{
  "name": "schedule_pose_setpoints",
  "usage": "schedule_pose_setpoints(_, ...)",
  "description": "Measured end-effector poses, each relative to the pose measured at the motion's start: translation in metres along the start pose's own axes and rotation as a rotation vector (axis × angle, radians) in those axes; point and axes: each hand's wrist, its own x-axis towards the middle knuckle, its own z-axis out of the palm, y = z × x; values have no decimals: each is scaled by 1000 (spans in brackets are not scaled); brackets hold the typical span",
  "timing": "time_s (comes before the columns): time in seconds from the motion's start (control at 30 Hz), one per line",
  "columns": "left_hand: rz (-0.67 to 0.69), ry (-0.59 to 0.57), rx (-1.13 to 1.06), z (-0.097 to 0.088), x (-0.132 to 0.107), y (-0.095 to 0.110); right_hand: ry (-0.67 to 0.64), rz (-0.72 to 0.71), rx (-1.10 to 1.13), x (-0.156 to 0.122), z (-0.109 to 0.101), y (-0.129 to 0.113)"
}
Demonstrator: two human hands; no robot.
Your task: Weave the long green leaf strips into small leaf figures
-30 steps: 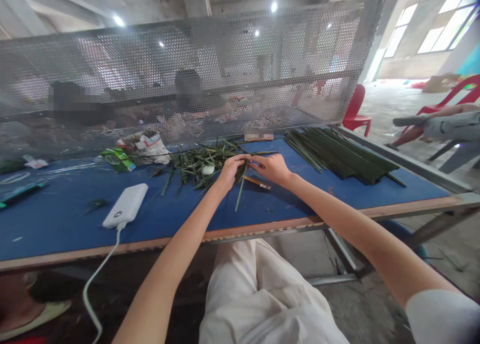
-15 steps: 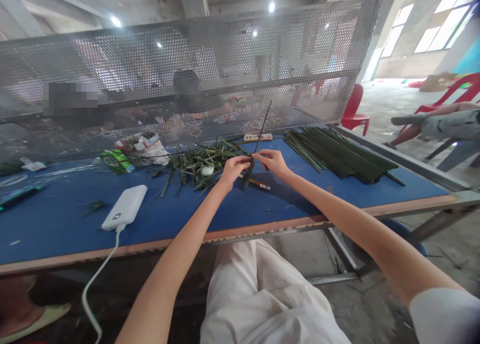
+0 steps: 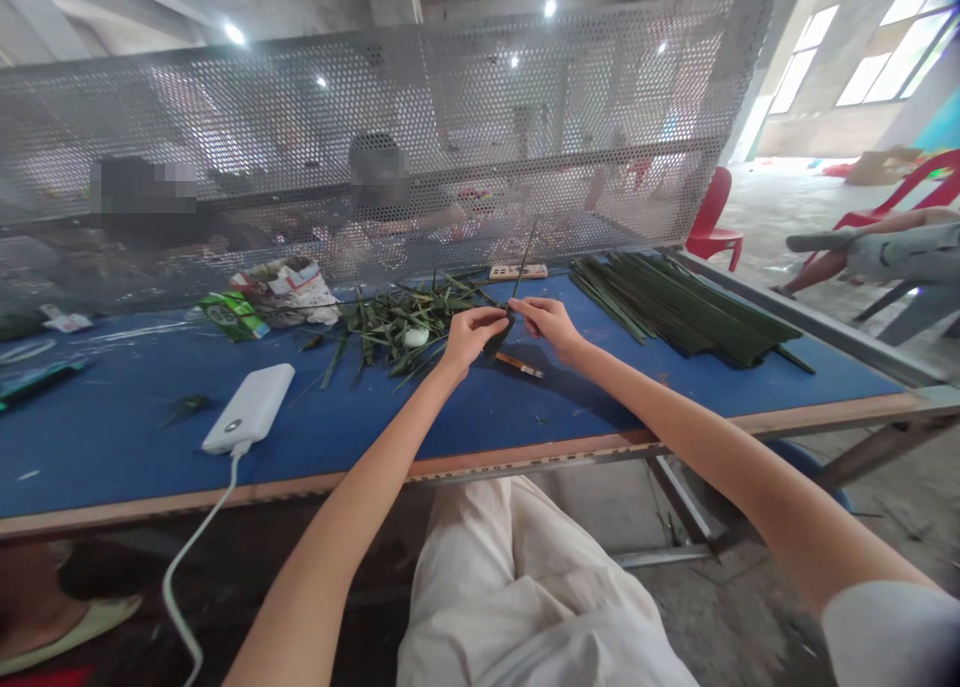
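Both my hands meet above the blue table (image 3: 450, 417), pinching a narrow green leaf (image 3: 516, 289) whose tip points up and away. Its lower end hangs dark below my left hand (image 3: 471, 335). My right hand (image 3: 550, 325) grips the leaf from the other side. To the left of my left hand lies a loose heap of green leaves (image 3: 397, 329) with a small white object (image 3: 415, 336) among them. Just below my hands is a thin orange-handled tool (image 3: 517, 365). A neat stack of long dark green strips (image 3: 675, 307) lies to the right.
A white power bank (image 3: 249, 407) with a cable sits at the near left, and a paper-and-carton pile (image 3: 285, 295) at the back. A perforated metal screen (image 3: 420, 137) rises beyond the table, with people behind it. A seated person (image 3: 900, 257) and red plastic chairs are at right.
The leaf has swung from pointing down toward the table to pointing upward between my hands. My hands have drawn slightly closer to the far side of the table.
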Motion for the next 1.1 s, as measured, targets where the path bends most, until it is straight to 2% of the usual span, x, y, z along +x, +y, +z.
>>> schedule_pose_setpoints(0.2, 50, -28, -1, 0, 1, -5, 7, 96, 43, 2, 0, 3)
schedule_pose_setpoints(0.33, 80, -24, 28, 0, 2, -5, 35, 24, 28, 2, 1, 4)
schedule_pose_setpoints(0.57, 98, 10, 38, 0, 0, 2, -97, -44, -15, 0, 2, 4)
schedule_pose_setpoints(0.67, 122, 79, 62, 0, 0, 4, -127, -44, -35, 2, 1, 5)
schedule_pose_setpoints(0.77, 162, 121, 20, -4, 1, 12, -189, -62, -82, 2, 3, 5)
schedule_pose_setpoints(0.87, 111, 78, -102, -11, 5, 29, -194, -65, -126, 1, 5, 5)
schedule_pose_setpoints(0.97, 109, 117, -204, -22, 9, 50, -145, -123, -289, -3, 5, 2)
schedule_pose_setpoints(1.03, 97, 121, -289, -29, 12, 61, -145, -214, -543, -6, 3, 0)
schedule_pose_setpoints(1.1, 51, 113, -396, -33, 14, 66, -218, -294, -832, -8, 2, -3)
